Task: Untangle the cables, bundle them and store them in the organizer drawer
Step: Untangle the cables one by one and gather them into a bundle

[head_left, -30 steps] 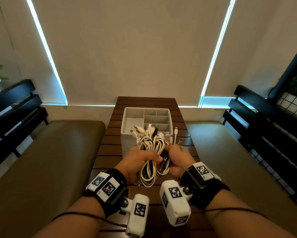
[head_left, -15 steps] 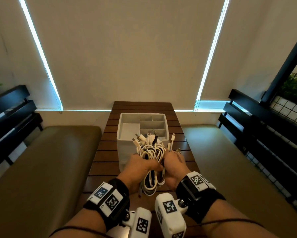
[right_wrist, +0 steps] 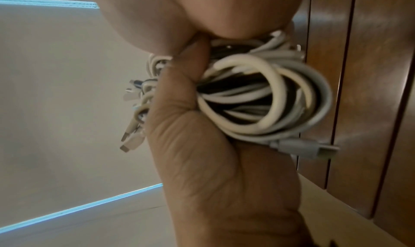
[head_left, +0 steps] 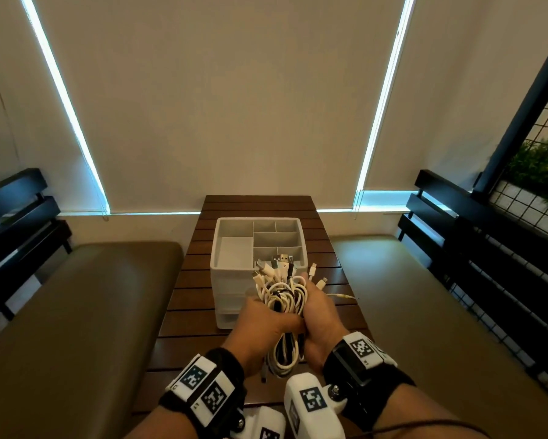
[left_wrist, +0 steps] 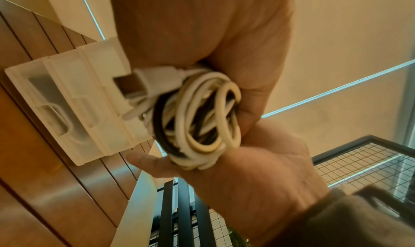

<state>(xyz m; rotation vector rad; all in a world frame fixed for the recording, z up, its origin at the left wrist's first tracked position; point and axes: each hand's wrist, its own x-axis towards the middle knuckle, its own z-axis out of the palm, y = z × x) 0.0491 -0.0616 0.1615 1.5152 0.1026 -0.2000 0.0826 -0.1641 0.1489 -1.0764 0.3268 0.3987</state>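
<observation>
Both hands, the left hand (head_left: 263, 324) and right hand (head_left: 321, 315), are clamping a coiled cable bundle (head_left: 285, 299) between them above the slatted desk (head_left: 190, 299), at 6 o'clock of the white organizer (head_left: 228, 280), plug ends fanning toward 12.

White organizer (head_left: 231, 289) on slatted table (head_left: 190, 299)

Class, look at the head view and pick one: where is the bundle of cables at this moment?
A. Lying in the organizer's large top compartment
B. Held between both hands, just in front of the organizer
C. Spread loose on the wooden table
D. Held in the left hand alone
B: the left hand and right hand both grip the coiled cable bundle in the air, in front of the white organizer.
</observation>
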